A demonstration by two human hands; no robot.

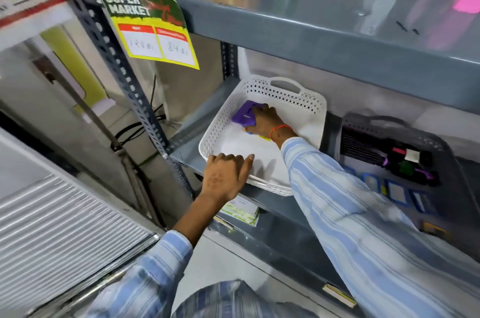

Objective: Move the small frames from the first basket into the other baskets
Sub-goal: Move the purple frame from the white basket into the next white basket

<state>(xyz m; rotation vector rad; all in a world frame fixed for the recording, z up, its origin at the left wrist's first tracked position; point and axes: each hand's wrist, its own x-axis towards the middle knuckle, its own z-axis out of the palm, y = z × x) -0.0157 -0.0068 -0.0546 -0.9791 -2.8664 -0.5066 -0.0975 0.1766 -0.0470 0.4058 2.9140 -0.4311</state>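
The right hand (265,120), in the middle of the frame, is closed on a purple frame (245,116) low inside the white basket (315,110). I think it is best to lay it flat on the basket floor before letting go. The left hand (226,177) grips the near rim and should hold the basket firm. Something yellow and blue shows under the right hand. At the right, the dark basket (439,143) holds blue frames (396,191) and dark items.
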